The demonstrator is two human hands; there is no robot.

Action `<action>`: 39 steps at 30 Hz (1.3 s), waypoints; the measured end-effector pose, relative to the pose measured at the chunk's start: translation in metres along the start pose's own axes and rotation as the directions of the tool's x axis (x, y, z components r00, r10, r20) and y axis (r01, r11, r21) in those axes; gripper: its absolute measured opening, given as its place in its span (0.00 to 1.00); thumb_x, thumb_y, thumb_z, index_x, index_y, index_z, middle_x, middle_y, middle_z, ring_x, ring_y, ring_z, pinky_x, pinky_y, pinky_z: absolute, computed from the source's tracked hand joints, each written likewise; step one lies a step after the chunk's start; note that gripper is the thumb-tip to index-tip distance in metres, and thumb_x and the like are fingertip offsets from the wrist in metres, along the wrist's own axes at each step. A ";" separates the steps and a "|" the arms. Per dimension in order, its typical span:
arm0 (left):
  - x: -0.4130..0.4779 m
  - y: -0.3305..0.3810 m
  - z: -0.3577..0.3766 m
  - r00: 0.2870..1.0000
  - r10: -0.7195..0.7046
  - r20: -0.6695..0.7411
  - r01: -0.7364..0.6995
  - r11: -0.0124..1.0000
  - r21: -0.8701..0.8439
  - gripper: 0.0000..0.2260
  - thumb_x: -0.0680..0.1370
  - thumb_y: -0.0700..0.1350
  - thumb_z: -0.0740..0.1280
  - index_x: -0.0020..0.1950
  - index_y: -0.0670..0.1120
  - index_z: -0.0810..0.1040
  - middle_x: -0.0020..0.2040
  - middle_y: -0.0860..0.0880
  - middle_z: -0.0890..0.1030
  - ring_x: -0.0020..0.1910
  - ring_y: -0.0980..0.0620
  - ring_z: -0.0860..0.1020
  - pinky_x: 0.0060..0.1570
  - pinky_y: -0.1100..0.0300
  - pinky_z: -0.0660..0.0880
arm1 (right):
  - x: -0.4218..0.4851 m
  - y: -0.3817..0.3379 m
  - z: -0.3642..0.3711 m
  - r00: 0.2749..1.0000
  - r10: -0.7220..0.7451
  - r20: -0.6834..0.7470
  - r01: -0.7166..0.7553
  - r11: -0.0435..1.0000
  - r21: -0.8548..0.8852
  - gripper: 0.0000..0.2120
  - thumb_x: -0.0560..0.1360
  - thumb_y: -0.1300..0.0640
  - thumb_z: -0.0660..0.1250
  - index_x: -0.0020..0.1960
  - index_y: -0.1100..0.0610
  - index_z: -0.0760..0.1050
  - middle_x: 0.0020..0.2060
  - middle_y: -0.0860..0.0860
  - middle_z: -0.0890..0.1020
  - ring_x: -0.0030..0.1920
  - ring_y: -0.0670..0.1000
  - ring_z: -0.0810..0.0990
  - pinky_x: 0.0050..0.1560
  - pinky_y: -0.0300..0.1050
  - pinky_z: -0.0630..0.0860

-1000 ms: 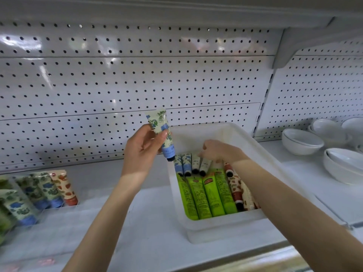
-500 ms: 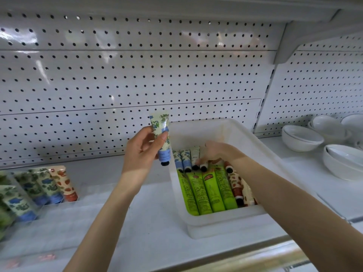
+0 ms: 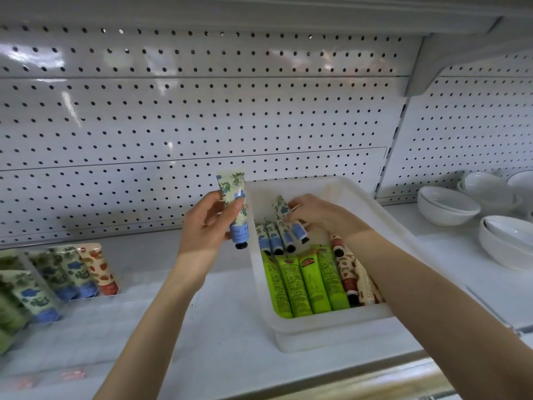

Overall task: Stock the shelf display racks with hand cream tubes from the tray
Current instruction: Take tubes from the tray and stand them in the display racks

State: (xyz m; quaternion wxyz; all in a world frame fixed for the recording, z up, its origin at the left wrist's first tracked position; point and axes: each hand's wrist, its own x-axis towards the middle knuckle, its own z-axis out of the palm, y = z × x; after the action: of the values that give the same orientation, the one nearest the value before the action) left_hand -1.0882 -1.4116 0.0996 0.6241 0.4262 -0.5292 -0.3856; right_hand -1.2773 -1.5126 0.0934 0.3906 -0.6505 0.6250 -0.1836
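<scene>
1. Gripping blue-floral tube [image 3: 235, 209], cap down, in left hand [image 3: 207, 226], just left of white tray [image 3: 317, 336].
2. Pinching second blue-floral tube [image 3: 284, 212] with right hand [image 3: 314, 212], tilted inside the tray.
3. Far left on shelf [image 3: 216, 327]: display rack [image 3: 57, 272], part-filled.

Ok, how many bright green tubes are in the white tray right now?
4 green tubes, side by side at the near end of the white tray: leftmost, second, third, rightmost. More may lie hidden beneath them.
</scene>
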 end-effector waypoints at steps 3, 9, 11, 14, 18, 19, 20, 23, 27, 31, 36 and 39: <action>-0.002 0.001 -0.003 0.999 -0.031 -0.014 0.031 0.999 0.012 0.03 0.77 0.42 0.65 0.48 0.45 0.78 0.43 0.50 0.83 0.43 0.57 0.81 0.39 0.56 0.80 | -0.007 -0.011 -0.005 0.999 -0.043 -0.028 0.046 0.991 0.122 0.13 0.76 0.59 0.66 0.59 0.62 0.73 0.44 0.54 0.78 0.39 0.48 0.77 0.37 0.40 0.74; -0.008 0.007 -0.008 0.995 -0.041 -0.096 0.041 0.999 -0.004 0.04 0.77 0.41 0.65 0.42 0.45 0.74 0.40 0.46 0.75 0.41 0.49 0.75 0.36 0.59 0.79 | -0.028 -0.031 -0.013 0.976 -0.211 -0.049 0.212 0.883 0.419 0.11 0.76 0.59 0.67 0.57 0.59 0.72 0.54 0.54 0.82 0.48 0.48 0.80 0.33 0.36 0.75; -0.012 0.012 -0.011 0.990 -0.046 -0.132 0.046 0.999 -0.007 0.04 0.77 0.40 0.65 0.42 0.46 0.74 0.39 0.47 0.75 0.40 0.51 0.75 0.35 0.61 0.79 | -0.037 -0.039 -0.015 0.958 -0.284 -0.031 0.264 0.840 0.474 0.07 0.76 0.59 0.67 0.51 0.58 0.71 0.52 0.54 0.82 0.47 0.49 0.81 0.35 0.37 0.77; -0.020 0.017 -0.018 0.983 -0.043 -0.178 0.046 0.999 0.015 0.02 0.76 0.42 0.66 0.44 0.46 0.75 0.38 0.48 0.74 0.39 0.53 0.76 0.37 0.61 0.79 | -0.051 -0.049 -0.016 0.920 -0.391 0.016 0.331 0.799 0.502 0.12 0.74 0.58 0.69 0.55 0.60 0.73 0.48 0.51 0.81 0.47 0.49 0.79 0.43 0.41 0.79; -0.039 0.024 -0.035 0.976 -0.020 -0.218 0.035 0.997 0.065 0.04 0.76 0.41 0.66 0.49 0.42 0.77 0.43 0.44 0.78 0.41 0.54 0.79 0.41 0.62 0.80 | -0.070 -0.062 -0.011 0.864 -0.499 0.068 0.416 0.784 0.460 0.09 0.73 0.59 0.70 0.53 0.56 0.77 0.43 0.48 0.82 0.44 0.45 0.81 0.47 0.39 0.78; -0.045 0.026 -0.039 0.976 -0.012 -0.219 0.029 0.997 0.074 0.03 0.76 0.40 0.66 0.48 0.43 0.78 0.43 0.46 0.80 0.40 0.57 0.79 0.40 0.64 0.80 | -0.074 -0.065 -0.008 0.850 -0.520 0.080 0.436 0.782 0.446 0.06 0.73 0.59 0.70 0.49 0.55 0.77 0.42 0.47 0.82 0.44 0.44 0.81 0.48 0.40 0.79; -0.051 0.027 -0.044 0.976 -0.003 -0.219 0.023 0.996 0.085 0.03 0.76 0.40 0.66 0.47 0.46 0.78 0.43 0.48 0.81 0.39 0.58 0.80 0.39 0.64 0.79 | -0.078 -0.069 -0.006 0.835 -0.542 0.094 0.454 0.776 0.438 0.05 0.73 0.60 0.70 0.48 0.54 0.77 0.42 0.48 0.82 0.44 0.44 0.81 0.48 0.40 0.79; -0.067 0.030 -0.061 0.963 0.001 -0.269 0.021 0.997 0.078 0.06 0.75 0.39 0.66 0.49 0.48 0.78 0.41 0.54 0.84 0.40 0.59 0.81 0.38 0.63 0.80 | -0.089 -0.082 0.003 0.796 -0.588 0.144 0.485 0.761 0.432 0.07 0.73 0.60 0.69 0.51 0.56 0.76 0.43 0.48 0.82 0.46 0.45 0.81 0.50 0.43 0.80; -0.079 0.039 -0.084 0.946 0.030 -0.322 0.001 0.995 0.098 0.05 0.75 0.40 0.66 0.49 0.49 0.77 0.43 0.51 0.83 0.39 0.57 0.81 0.34 0.65 0.77 | -0.102 -0.096 0.024 0.772 -0.609 0.180 0.496 0.755 0.429 0.04 0.74 0.61 0.68 0.46 0.55 0.76 0.41 0.47 0.79 0.41 0.43 0.81 0.49 0.42 0.81; -0.087 0.046 -0.107 0.940 0.077 -0.331 -0.021 0.985 0.169 0.04 0.75 0.41 0.67 0.48 0.48 0.77 0.42 0.50 0.81 0.41 0.52 0.79 0.42 0.51 0.77 | -0.110 -0.108 0.049 0.773 -0.613 0.164 0.510 0.754 0.414 0.04 0.72 0.61 0.70 0.44 0.54 0.76 0.45 0.51 0.78 0.41 0.43 0.81 0.43 0.38 0.80; -0.095 0.060 -0.153 0.936 0.154 -0.317 -0.072 0.964 0.254 0.03 0.75 0.43 0.67 0.45 0.50 0.78 0.38 0.56 0.82 0.39 0.60 0.79 0.45 0.55 0.78 | -0.117 -0.128 0.083 0.801 -0.590 0.101 0.509 0.760 0.404 0.08 0.71 0.61 0.71 0.49 0.60 0.76 0.45 0.52 0.79 0.43 0.47 0.82 0.46 0.41 0.81; -0.096 0.073 -0.190 0.939 0.177 -0.294 -0.094 0.957 0.275 0.02 0.73 0.45 0.68 0.44 0.51 0.77 0.37 0.58 0.82 0.39 0.63 0.79 0.45 0.58 0.78 | -0.124 -0.146 0.107 0.816 -0.575 0.070 0.499 0.759 0.418 0.08 0.71 0.62 0.72 0.48 0.61 0.75 0.44 0.52 0.78 0.43 0.48 0.82 0.44 0.39 0.80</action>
State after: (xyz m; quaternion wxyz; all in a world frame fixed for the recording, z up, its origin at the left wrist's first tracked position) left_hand -0.9114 -1.2737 0.1218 0.6656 0.5216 -0.4963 -0.1964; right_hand -1.1205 -1.3764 0.1644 0.4985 -0.7286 0.3222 -0.3417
